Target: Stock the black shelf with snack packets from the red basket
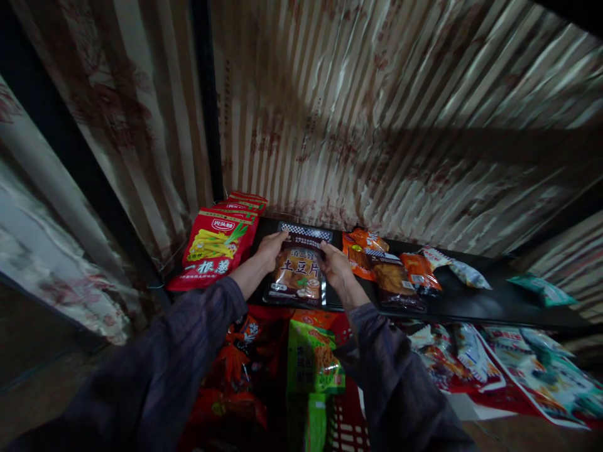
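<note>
A brown and silver bag of potato chips (299,269) stands upright or leans slightly back on the black shelf (464,295). My left hand (272,248) grips its upper left edge, thumb at the front. On the opposite side, my right hand (335,267) is closed on the bag's right edge. Fingers behind the bag are hidden. Left of it are red snack bags (214,248), several deep, with a yellow stick snack pictured on the front. Close to my right hand lies another brown chip bag (394,280), its barcode side up.
Orange snack packets (421,274) and a teal packet (541,290) lie along the shelf. Below are a red basket (348,424), a green snack box (315,361) and more bags (541,370). Dark metal posts (207,100) and a patterned curtain (353,94) enclose the shelf.
</note>
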`<act>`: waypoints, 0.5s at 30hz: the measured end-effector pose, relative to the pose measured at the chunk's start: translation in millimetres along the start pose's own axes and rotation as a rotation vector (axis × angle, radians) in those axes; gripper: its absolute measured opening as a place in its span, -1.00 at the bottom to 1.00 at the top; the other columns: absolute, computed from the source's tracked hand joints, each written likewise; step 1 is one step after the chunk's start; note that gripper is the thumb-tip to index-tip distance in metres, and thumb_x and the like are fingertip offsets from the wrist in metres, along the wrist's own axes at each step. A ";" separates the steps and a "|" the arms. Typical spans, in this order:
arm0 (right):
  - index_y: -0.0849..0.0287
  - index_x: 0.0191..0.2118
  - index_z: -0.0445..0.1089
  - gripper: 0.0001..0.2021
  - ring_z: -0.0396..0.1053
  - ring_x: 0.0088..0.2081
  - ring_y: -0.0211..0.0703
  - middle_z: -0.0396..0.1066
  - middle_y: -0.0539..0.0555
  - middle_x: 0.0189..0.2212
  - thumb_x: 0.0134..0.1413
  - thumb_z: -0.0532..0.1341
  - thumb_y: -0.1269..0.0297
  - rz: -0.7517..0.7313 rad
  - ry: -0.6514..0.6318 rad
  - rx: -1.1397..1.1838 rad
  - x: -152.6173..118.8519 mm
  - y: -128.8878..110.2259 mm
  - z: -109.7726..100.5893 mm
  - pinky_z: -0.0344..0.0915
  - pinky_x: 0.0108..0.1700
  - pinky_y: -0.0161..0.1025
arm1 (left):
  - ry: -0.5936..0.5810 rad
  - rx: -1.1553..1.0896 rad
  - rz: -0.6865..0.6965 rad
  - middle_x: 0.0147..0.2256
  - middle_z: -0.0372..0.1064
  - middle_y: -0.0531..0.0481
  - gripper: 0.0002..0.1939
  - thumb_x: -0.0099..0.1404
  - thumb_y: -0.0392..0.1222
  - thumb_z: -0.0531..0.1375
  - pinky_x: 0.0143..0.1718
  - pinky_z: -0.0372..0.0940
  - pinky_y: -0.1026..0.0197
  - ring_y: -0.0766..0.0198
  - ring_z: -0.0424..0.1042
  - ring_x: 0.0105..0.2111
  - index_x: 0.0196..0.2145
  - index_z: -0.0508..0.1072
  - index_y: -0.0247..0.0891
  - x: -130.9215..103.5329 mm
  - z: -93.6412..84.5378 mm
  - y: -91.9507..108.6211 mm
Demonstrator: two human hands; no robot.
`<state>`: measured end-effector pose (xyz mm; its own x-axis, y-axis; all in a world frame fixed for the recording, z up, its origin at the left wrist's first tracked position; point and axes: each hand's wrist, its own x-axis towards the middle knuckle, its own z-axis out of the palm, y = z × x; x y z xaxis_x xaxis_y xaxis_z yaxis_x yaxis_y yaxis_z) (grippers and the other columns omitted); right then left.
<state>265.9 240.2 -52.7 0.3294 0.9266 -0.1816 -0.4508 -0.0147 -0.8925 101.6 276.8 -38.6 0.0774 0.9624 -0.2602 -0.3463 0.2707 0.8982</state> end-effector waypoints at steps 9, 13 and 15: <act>0.14 -0.47 0.39 -0.85 0.39 -0.53 -0.35 0.47 -0.12 -0.57 -0.05 0.39 0.36 -0.001 0.126 0.070 -1.3 -1.9 -21.8 0.40 -0.48 -0.44 | -0.159 0.107 -0.147 -0.47 0.52 -0.03 -0.76 0.02 -0.16 0.40 -0.37 0.26 0.25 0.27 0.46 -0.48 -0.34 0.54 -0.29 -36.2 -19.6 -17.6; 0.15 -0.49 0.37 -0.81 0.38 -0.55 -0.36 0.45 -0.14 -0.59 -0.06 0.41 0.35 -0.006 0.077 0.068 -28.5 -9.0 -21.6 0.43 -0.42 -0.41 | -0.134 0.184 -0.078 -0.47 0.53 -0.04 -0.81 0.01 -0.18 0.39 -0.39 0.25 0.27 0.30 0.44 -0.50 -0.40 0.55 -0.31 -66.8 -28.0 -22.4; 0.13 -0.49 0.36 -0.79 0.39 -0.55 -0.36 0.42 -0.16 -0.63 -0.06 0.43 0.32 0.007 0.033 0.058 -48.2 -12.6 -21.6 0.45 -0.38 -0.39 | -0.071 0.189 -0.015 -0.52 0.50 -0.02 -0.85 0.01 -0.20 0.38 -0.47 0.21 0.31 0.34 0.39 -0.54 -0.45 0.54 -0.31 -81.8 -31.3 -19.8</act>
<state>273.6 187.6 -41.6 0.3529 0.9135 -0.2026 -0.5004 0.0013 -0.8658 72.9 192.1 -46.1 0.1497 0.9555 -0.2542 -0.1639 0.2775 0.9466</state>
